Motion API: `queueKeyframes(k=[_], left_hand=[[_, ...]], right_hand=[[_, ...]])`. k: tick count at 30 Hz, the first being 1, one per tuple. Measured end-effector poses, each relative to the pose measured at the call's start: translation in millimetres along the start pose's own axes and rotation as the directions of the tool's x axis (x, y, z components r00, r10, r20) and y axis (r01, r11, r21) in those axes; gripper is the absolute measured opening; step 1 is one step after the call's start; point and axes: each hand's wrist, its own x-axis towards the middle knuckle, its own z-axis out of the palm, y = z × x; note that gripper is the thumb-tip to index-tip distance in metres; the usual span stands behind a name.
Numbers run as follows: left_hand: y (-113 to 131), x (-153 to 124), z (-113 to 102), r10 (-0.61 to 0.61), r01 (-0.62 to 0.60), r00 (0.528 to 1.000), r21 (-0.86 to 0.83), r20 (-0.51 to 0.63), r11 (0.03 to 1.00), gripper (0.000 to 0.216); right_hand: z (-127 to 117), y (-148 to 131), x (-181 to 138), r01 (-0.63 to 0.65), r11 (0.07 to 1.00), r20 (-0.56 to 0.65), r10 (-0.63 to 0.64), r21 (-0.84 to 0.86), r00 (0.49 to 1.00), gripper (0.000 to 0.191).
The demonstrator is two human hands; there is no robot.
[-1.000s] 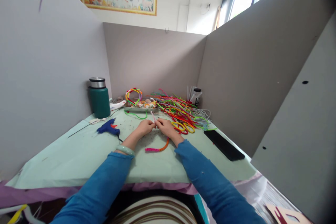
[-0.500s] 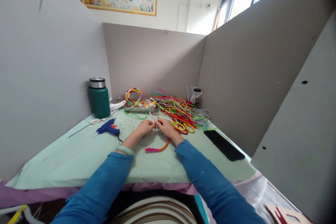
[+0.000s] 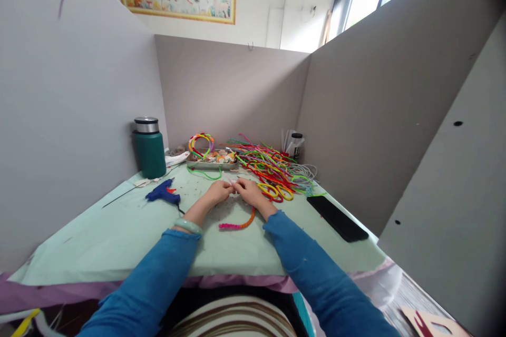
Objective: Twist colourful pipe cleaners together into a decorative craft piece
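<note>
Fingertips of my left hand and my right hand meet over the middle of the table. Both are closed in a pinch on a thin pale pink strip, which looks like a pipe cleaner; most of it is hidden by the fingers. Just below the hands lies a curved, fuzzy orange and pink pipe cleaner piece, its upper end running under my right wrist. Close to my right hand are yellow-handled scissors, partly among red strands. A blue glue gun rests left of my left hand.
A heap of colourful pipe cleaners spreads at the back. Beside it stands a metal tray of small pieces, with a multicoloured ring on it. A green bottle stands left; a black phone-like slab lies right. Partitions enclose the table.
The pale pink strip's end, which stood up above my fingertips, now shows lower and shorter between them. My hands and everything else have stayed nearly in place.
</note>
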Motion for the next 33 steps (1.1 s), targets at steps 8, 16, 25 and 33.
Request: queueKeyframes(k=[8,16,25,33], left_hand=[[-1.8,3.0,0.5,0.022,-0.022,1.0,0.007,0.012,1.0,0.024],[-4.2,3.6,0.5,0.044,-0.044,0.999,0.012,0.023,0.999,0.024],[-3.7,5.1,1.9,0.023,-0.023,1.0,-0.005,0.015,1.0,0.025],[-0.3,-2.2,1.0,0.055,-0.056,0.998,0.016,0.039,0.998,0.021]], right_hand=[[1.7,1.9,1.4,-0.01,1.0,0.001,0.01,-0.016,1.0,0.027],[1.4,1.1,1.2,-0.02,1.0,0.006,0.02,-0.011,1.0,0.028],[2.1,3.2,1.6,-0.008,1.0,0.001,0.008,-0.016,1.0,0.03],[3.6,4.1,2.4,-0.02,0.999,-0.011,0.019,-0.027,1.0,0.022]])
